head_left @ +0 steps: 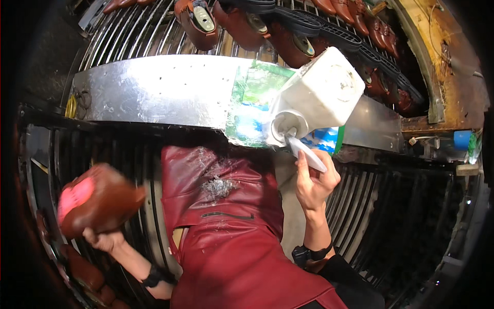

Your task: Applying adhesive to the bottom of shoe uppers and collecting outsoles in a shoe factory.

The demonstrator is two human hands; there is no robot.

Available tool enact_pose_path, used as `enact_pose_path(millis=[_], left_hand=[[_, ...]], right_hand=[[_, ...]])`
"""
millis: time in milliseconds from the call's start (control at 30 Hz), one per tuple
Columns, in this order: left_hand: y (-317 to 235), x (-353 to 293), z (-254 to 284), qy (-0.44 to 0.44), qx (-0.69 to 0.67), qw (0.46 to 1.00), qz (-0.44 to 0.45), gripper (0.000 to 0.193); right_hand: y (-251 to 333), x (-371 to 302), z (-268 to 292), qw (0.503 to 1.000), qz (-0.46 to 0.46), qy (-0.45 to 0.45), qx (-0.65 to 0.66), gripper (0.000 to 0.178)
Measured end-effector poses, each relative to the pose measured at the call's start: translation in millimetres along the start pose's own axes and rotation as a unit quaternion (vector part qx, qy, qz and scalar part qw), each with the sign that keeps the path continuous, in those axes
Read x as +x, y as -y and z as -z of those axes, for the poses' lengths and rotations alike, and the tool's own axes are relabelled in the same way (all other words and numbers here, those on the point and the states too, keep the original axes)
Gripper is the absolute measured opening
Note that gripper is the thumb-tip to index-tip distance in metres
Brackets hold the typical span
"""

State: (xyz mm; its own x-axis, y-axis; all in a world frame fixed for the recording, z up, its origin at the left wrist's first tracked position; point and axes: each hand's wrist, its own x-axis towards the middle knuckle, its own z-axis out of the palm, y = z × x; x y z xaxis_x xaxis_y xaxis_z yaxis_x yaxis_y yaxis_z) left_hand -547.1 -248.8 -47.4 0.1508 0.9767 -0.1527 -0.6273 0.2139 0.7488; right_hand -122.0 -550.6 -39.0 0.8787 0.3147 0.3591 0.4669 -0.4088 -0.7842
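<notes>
My left hand (104,238) grips a brown shoe (98,198) with a pink inside, held low at the left and blurred by motion. My right hand (313,181) holds a white brush handle (306,153) whose tip goes into the round mouth of a white plastic jug (321,95). The jug lies tilted on a shiny metal shelf (154,90), over a green and blue printed sheet (252,103). A dark red leather apron (226,226), speckled with dried glue, covers my front.
Several brown shoes (242,23) sit on a curved rack of metal bars (139,36) beyond the shelf. More dark bars (401,206) run below the shelf on both sides. A blue cap (462,139) and a wooden ledge (453,77) lie at the right.
</notes>
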Motion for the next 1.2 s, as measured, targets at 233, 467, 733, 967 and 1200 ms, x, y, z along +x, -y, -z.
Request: enact_pose_path(millis=[233,467,733,967,1200], left_hand=[[106.1,5.3,-147.9,0.352,0.696,0.566,-0.268,0.064],[198.4,24.4,-119.9,0.420,0.520,0.568,-0.481,0.037],[192.2,24.8,-118.8,0.398,0.530,0.589,-0.463,0.044],[191.2,27.0,-121.6,0.404,0.516,0.591,-0.470,0.043],[189.6,27.0,-123.4,0.402,0.507,0.598,-0.472,0.038]], right_hand=[[15.7,-13.7,12.9,0.992,-0.114,-0.007,0.057,0.010],[34.8,-2.1,-51.4,0.856,-0.235,0.082,0.453,0.022],[50.2,8.6,-103.5,0.769,-0.251,0.239,0.536,0.018],[31.2,64.2,-172.5,0.862,-0.205,0.170,0.431,0.015],[36.7,50.9,-129.6,0.831,-0.224,0.281,0.425,0.017]])
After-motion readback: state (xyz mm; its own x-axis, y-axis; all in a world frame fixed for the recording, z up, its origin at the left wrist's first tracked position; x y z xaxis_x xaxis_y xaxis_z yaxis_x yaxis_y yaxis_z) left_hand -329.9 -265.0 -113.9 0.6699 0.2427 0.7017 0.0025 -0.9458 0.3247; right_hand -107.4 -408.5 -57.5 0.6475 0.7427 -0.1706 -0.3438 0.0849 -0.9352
